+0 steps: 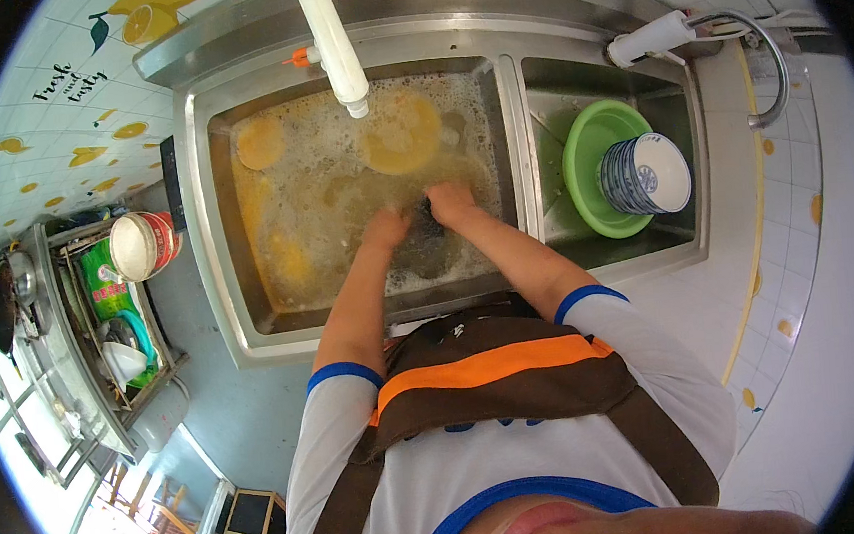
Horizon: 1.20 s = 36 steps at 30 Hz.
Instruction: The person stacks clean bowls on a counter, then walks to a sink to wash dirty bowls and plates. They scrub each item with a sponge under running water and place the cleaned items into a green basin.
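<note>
Cloudy, foamy water fills the large basin of a stainless steel sink [200,209]. My left hand [388,229] is partly under the water, its fingers hidden. Close to its right, my right hand [452,203] also dips in, beside a dark thing [427,218] just below the surface that I cannot identify. Whether either hand grips it cannot be told. A round yellowish shape [401,133], perhaps a bowl or plate, lies in the water beyond the hands. Another round orange-yellow one [261,142] is at the basin's far left corner.
In the right basin, a stack of blue-and-white bowls [664,173] lies tilted in a green plastic basin [577,172]. A white-sleeved faucet [334,48] reaches over the large basin; a curved metal one [780,73] stands at right. A metal rack [89,369] with a bucket [136,247] stands left.
</note>
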Each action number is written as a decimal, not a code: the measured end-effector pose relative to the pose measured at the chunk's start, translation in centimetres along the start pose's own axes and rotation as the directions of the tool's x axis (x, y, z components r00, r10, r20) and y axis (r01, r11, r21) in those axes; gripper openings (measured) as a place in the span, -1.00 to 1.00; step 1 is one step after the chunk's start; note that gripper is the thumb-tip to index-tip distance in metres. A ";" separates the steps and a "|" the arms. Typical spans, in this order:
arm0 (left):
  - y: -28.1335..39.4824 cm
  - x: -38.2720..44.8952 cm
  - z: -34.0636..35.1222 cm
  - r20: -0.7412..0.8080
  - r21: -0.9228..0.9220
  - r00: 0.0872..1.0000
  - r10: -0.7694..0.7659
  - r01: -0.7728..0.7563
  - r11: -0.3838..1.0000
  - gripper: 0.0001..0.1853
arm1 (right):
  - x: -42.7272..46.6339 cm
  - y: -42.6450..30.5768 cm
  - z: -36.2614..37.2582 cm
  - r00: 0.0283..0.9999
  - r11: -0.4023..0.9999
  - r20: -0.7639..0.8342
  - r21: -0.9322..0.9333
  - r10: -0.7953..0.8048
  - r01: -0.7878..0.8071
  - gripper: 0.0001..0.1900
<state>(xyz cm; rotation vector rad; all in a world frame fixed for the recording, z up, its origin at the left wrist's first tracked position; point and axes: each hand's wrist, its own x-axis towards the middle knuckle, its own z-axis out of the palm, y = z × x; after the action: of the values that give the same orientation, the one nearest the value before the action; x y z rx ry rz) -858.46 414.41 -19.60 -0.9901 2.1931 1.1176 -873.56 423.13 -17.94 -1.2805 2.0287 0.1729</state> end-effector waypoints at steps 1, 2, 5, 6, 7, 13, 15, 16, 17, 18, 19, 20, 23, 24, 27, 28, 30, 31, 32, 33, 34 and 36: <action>1.5 -0.6 -0.7 0.049 0.151 0.999 -0.019 0.011 0.989 -0.58 | 0.1 0.2 0.0 0.997 0.998 -0.060 0.053 0.047 -0.044 -0.74; 3.3 -1.2 -1.3 0.094 0.298 0.995 -0.044 0.014 0.955 -0.58 | 0.2 0.3 0.0 0.988 0.991 -0.117 0.108 0.098 -0.085 -0.73; 1.7 -0.5 1.7 0.088 0.413 0.996 -0.023 -0.016 0.910 -0.64 | -0.5 0.1 0.5 0.960 0.997 -0.271 0.049 0.066 -0.055 -0.72; 1.4 -0.4 2.1 0.067 0.405 0.998 0.007 -0.033 0.914 -0.66 | -0.7 0.1 0.7 0.948 1.000 -0.319 -0.008 0.025 -0.029 -0.72; 1.0 -0.2 2.4 0.062 0.334 0.998 0.002 -0.022 0.942 -0.67 | -0.6 0.3 0.7 0.981 1.000 -0.192 -0.022 0.014 -0.019 -0.73; -0.9 0.3 -0.3 -0.389 -0.175 0.915 -0.106 0.040 0.984 -0.69 | 0.5 0.6 -0.8 0.993 0.997 0.096 0.008 0.075 -0.076 -0.74; -2.5 0.2 -3.5 -0.498 -0.290 0.849 -0.176 0.028 0.957 -0.67 | 0.1 -0.5 -3.0 0.963 0.994 0.246 -0.044 0.109 -0.102 -0.68; -2.4 -0.2 -5.6 -0.510 -0.324 0.833 -0.215 0.045 0.945 -0.66 | 0.3 -0.3 -2.5 0.992 0.997 0.111 -0.059 0.057 -0.051 -0.68; -3.3 0.5 -6.4 -0.589 -0.291 0.781 -0.206 0.033 0.956 -0.64 | 0.5 0.0 -1.4 1.000 0.997 -0.026 -0.079 0.002 -0.004 -0.67; -4.4 1.3 -7.1 -0.667 -0.266 0.715 -0.207 0.030 0.963 -0.61 | 0.6 -0.1 -0.9 0.985 0.992 -0.157 -0.114 -0.071 0.053 -0.67; -5.3 2.2 -7.8 -0.739 -0.240 0.643 -0.201 0.027 0.970 -0.58 | 0.4 -0.3 -1.4 0.969 0.991 -0.225 -0.105 -0.106 0.084 -0.66; -6.0 3.2 -8.6 -0.655 -0.295 0.721 -0.224 0.028 0.955 -0.56 | 0.1 -0.6 -2.1 0.946 0.989 -0.291 -0.096 -0.140 0.116 -0.64; -6.5 5.1 -10.5 -0.420 -0.428 0.876 -0.236 0.038 0.903 -0.48 | -0.2 -1.7 -3.8 0.973 0.987 -0.176 0.027 -0.150 0.157 -0.62; -5.1 5.2 -11.1 -0.375 -0.461 0.899 -0.228 0.033 0.887 -0.45 | -0.2 -1.8 -4.1 0.987 0.986 -0.082 0.084 -0.136 0.143 -0.62; -2.1 5.6 -9.9 -0.502 -0.155 0.864 -0.047 -0.037 0.987 -0.42 | 0.2 -0.8 -2.0 0.973 0.966 -0.099 0.137 -0.208 0.220 -0.65; -1.4 5.6 -9.3 -0.558 0.031 0.827 0.061 -0.053 0.998 -0.42 | 1.0 0.0 -0.7 0.984 0.958 -0.157 0.257 -0.085 0.124 -0.64; 0.1 4.7 -9.3 -0.434 0.352 0.850 0.298 -0.145 0.925 -0.43 | 2.5 1.8 1.8 0.958 0.860 -0.218 0.508 0.187 -0.052 -0.63; 0.3 4.0 -9.0 -0.345 0.494 0.854 0.389 -0.188 0.849 -0.43 | 2.4 1.4 0.9 0.952 0.825 -0.136 0.541 0.276 -0.162 -0.60; 0.2 3.5 -8.3 -0.316 0.538 0.855 0.412 -0.197 0.819 -0.46 | 2.5 1.2 -0.2 0.932 0.781 -0.050 0.563 0.360 -0.271 -0.57; 0.1 3.0 -7.6 -0.285 0.584 0.853 0.437 -0.207 0.785 -0.49 | 2.0 0.6 -2.0 0.898 0.725 0.035 0.576 0.439 -0.377 -0.54; 0.3 2.8 -7.6 -0.255 0.632 0.847 0.467 -0.220 0.744 -0.51 | 1.4 0.0 -3.5 0.912 0.719 0.117 0.580 0.393 -0.383 -0.49; 1.3 2.9 -8.6 -0.132 0.629 0.908 0.398 -0.234 0.741 -0.59 | 0.9 0.8 -1.2 0.958 0.850 -0.128 0.502 0.255 -0.158 -0.51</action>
<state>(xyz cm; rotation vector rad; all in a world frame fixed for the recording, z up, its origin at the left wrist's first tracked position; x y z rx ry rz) -862.05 406.74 -16.22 -0.4964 2.7481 0.3369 -875.02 422.30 -17.78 -0.7797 2.1835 -0.3623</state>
